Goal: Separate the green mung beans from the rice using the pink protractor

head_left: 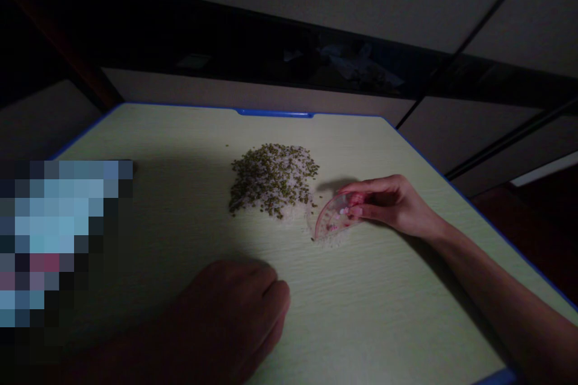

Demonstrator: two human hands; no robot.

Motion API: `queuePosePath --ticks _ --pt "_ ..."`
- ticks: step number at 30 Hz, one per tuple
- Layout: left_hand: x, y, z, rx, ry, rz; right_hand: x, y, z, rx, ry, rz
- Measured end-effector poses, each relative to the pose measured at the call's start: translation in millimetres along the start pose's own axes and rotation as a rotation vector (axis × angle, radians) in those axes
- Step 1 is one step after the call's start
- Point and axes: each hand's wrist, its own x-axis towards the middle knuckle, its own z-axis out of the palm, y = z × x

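A mixed pile of green beans and white rice-like grains [275, 177] lies on the table. To the right of it, my right hand [388, 201] pinches a clear, pink-edged plastic protractor [332, 216] between thumb and fingers. The protractor leans at a slant, its curved edge down by the pile's lower right side. Some loose white grains lie beneath and around it. My left hand [239, 307] is a closed fist on the near part of the table, dark in shadow. Nothing shows sticking out of the fist; its palm side is hidden.
The pale table [361, 313] has a blue edge, with a blue handle-like strip [275, 113] at the far side. Behind stands a light cabinet front with a dark shelf gap [253, 60] holding crumpled pale stuff [361, 63]. A blurred, pixelated patch covers the left side.
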Motion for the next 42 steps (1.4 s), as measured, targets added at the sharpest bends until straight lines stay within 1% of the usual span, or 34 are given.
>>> queuePosePath --ticks 6,16,20,23,26,29,33,36,42 --pt "1 1 -1.2 0.011 -0.022 -0.025 -1 -4 6 -0.022 -0.051 -0.004" --pt "1 1 -0.6 -0.005 0.027 -0.012 -2 0 15 0.001 -0.045 -0.024" --pt "0 2 0.5 0.013 0.047 -0.010 -1 -3 17 0.039 0.015 -0.023" --pt "0 2 0.2 0.021 0.030 -0.021 1 -4 16 0.043 0.100 -0.040" --pt "1 2 -0.8 0.021 0.017 -0.029 3 -2 14 0.003 0.133 -0.054" --pt "2 1 -1.0 0.021 0.008 -0.011 6 1 15 -0.061 0.121 -0.084" --pt "2 1 -1.0 0.029 0.004 0.002 8 2 19 -0.133 0.075 -0.118" --pt "2 2 -1.6 0.026 0.006 -0.003 8 1 19 -0.146 0.046 -0.125" --pt "1 1 -2.1 0.020 -0.005 -0.004 4 1 12 -0.112 -0.006 -0.105"
